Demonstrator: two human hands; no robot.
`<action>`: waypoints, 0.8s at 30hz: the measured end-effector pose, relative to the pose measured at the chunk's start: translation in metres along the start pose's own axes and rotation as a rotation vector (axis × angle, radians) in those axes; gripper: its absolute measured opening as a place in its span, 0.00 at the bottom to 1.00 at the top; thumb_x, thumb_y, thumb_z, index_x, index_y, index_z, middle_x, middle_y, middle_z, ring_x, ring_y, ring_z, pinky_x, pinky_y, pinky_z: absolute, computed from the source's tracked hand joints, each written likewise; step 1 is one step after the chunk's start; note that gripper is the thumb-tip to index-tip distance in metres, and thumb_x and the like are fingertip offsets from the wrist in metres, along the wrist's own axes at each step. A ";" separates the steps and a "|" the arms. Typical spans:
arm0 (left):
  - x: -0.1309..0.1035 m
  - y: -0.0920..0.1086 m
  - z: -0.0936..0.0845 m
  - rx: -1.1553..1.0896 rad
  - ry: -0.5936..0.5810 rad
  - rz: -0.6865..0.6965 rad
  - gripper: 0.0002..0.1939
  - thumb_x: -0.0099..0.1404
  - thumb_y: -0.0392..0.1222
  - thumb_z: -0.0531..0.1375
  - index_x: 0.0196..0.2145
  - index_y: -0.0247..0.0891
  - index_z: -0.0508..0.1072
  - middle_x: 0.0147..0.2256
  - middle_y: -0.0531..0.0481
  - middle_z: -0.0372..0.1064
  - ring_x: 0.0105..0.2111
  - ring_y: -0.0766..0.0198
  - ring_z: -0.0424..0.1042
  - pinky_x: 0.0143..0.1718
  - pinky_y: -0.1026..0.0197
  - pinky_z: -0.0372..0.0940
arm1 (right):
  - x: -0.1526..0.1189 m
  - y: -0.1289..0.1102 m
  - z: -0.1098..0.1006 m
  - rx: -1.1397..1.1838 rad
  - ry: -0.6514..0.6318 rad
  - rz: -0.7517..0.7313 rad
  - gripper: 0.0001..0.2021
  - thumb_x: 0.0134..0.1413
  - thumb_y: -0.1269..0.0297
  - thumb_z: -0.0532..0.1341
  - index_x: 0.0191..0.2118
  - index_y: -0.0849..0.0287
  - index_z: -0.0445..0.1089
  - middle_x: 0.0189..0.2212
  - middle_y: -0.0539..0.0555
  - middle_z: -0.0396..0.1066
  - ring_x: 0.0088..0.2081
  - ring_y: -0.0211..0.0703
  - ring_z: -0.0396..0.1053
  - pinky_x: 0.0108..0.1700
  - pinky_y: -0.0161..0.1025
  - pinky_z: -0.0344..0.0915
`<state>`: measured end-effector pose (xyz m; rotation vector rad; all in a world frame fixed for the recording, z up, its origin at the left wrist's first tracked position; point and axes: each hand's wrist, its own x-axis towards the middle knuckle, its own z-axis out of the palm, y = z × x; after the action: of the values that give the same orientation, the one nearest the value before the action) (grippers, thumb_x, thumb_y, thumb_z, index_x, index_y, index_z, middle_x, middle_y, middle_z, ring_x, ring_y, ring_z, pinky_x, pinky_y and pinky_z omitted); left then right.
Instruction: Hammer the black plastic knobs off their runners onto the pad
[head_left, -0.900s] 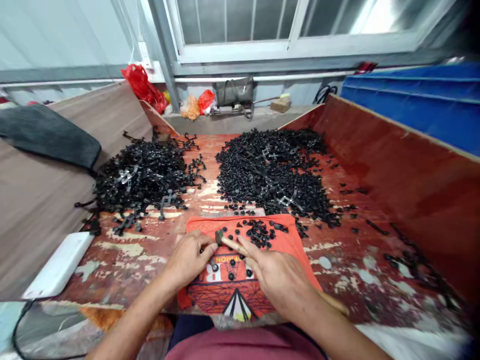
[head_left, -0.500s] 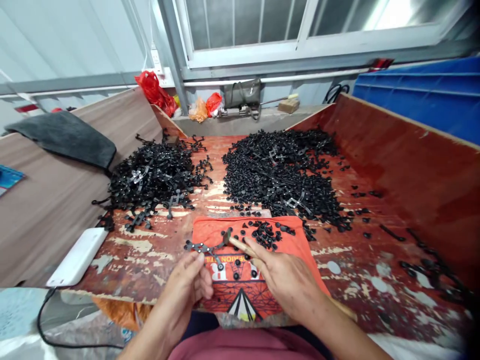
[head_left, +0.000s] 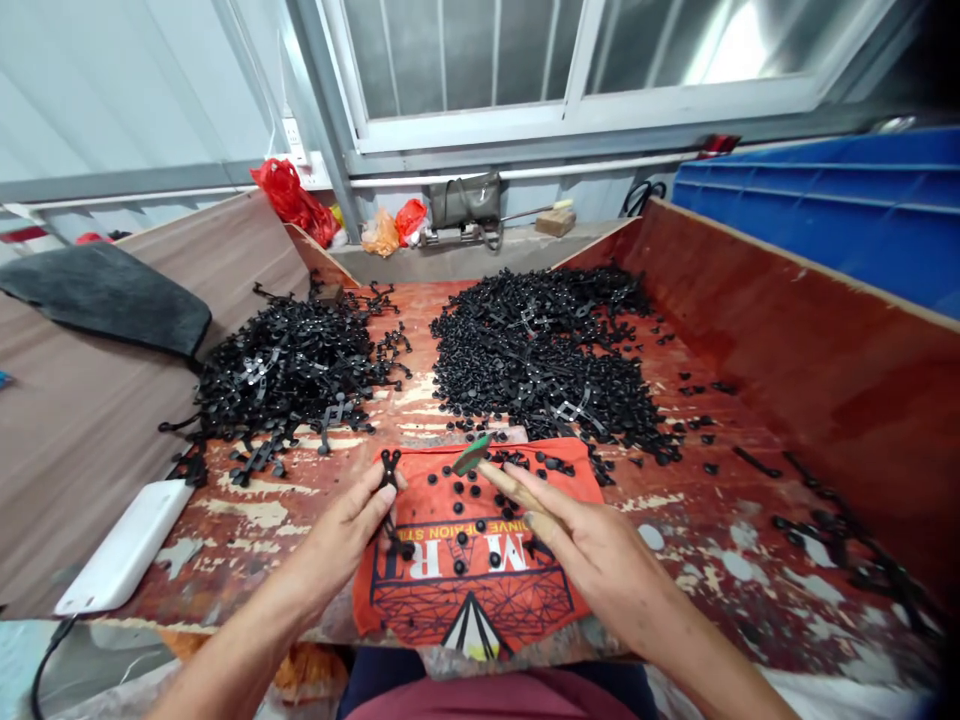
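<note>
Black linkage swinging clear of hammer, now sitting at far left corner of red cloth, left hand pinching it. Right hand gripping hammer, head tilting over cloth. Guessing linkage is getting handled, not hit, right now.

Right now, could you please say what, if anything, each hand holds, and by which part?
The right hand holds a green-headed tool by its wooden handle; the left hand pinches a black jointed piece partway along.
</note>
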<state>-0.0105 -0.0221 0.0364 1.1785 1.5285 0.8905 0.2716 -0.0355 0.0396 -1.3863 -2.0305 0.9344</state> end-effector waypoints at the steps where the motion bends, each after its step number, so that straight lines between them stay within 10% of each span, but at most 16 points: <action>1: 0.002 -0.003 0.001 0.025 0.014 0.009 0.25 0.56 0.59 0.64 0.46 0.41 0.77 0.50 0.44 0.74 0.60 0.47 0.63 0.58 0.51 0.60 | 0.001 0.000 0.001 0.024 -0.004 0.004 0.22 0.71 0.61 0.49 0.65 0.31 0.57 0.60 0.44 0.67 0.49 0.45 0.75 0.48 0.42 0.70; 6: 0.004 -0.012 0.014 0.158 -0.226 0.091 0.19 0.64 0.58 0.57 0.34 0.38 0.73 0.33 0.49 0.72 0.37 0.58 0.70 0.38 0.61 0.65 | 0.020 -0.004 0.017 0.158 0.035 0.068 0.19 0.66 0.62 0.55 0.61 0.46 0.67 0.38 0.49 0.76 0.33 0.42 0.72 0.36 0.36 0.66; 11: 0.000 -0.012 0.028 0.353 -0.274 0.193 0.24 0.68 0.57 0.52 0.21 0.39 0.58 0.20 0.57 0.50 0.22 0.68 0.53 0.25 0.64 0.48 | 0.043 -0.014 0.038 0.344 -0.015 0.082 0.08 0.61 0.61 0.59 0.35 0.59 0.72 0.23 0.45 0.63 0.24 0.35 0.57 0.25 0.31 0.53; 18: -0.006 0.002 0.036 0.482 -0.251 0.421 0.16 0.70 0.49 0.52 0.29 0.39 0.68 0.26 0.53 0.67 0.28 0.63 0.64 0.34 0.61 0.54 | 0.047 -0.021 0.049 0.452 -0.055 0.053 0.03 0.53 0.69 0.58 0.30 0.58 0.67 0.23 0.45 0.61 0.26 0.36 0.57 0.26 0.31 0.54; 24: -0.004 0.000 0.030 0.479 0.136 0.369 0.16 0.59 0.56 0.64 0.39 0.45 0.79 0.47 0.43 0.68 0.48 0.49 0.66 0.49 0.53 0.58 | 0.049 -0.033 0.040 0.505 0.035 0.165 0.03 0.48 0.64 0.60 0.29 0.57 0.67 0.20 0.44 0.60 0.20 0.35 0.55 0.22 0.32 0.53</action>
<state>0.0184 -0.0267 0.0298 1.8210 1.7212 0.8786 0.2056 -0.0080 0.0413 -1.2808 -1.5206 1.3678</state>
